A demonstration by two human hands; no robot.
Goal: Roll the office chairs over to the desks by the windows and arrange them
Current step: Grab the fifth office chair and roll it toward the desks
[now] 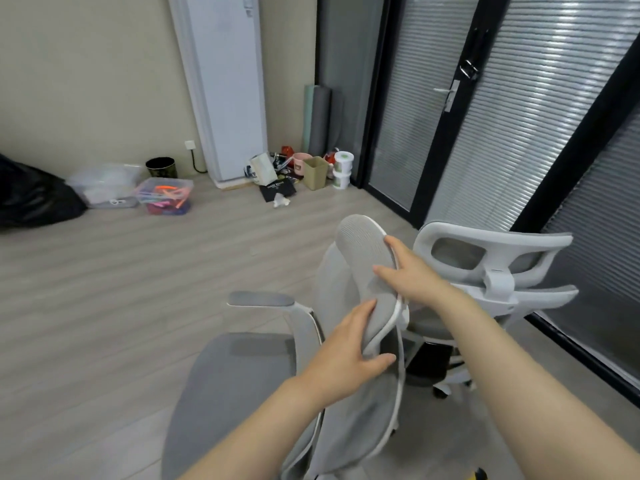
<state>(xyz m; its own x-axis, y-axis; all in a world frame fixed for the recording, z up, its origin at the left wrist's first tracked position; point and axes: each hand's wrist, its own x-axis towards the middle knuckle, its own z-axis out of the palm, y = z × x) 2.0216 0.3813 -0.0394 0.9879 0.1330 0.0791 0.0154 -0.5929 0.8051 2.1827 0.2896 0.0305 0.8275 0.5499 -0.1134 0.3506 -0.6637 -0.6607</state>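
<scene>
A grey mesh office chair [239,382] with a white frame stands right in front of me, its seat towards the left. Both hands hold its curved grey headrest [360,244]. My left hand [349,355] grips the headrest's near end, fingers wrapped over the edge and thumb underneath. My right hand [412,275] grips the headrest's right rim further up. A second grey and white office chair [491,271] stands just behind, to the right, its back turned to me, close to the glass wall.
A black-framed glass wall with shut blinds and a door [446,116] runs along the right. Clutter lies by the far wall: plastic boxes [162,195], a black bin [161,167], a tan bin [315,172], white tubs, a black bag [31,195]. Bare wood floor [121,289] spreads to the left.
</scene>
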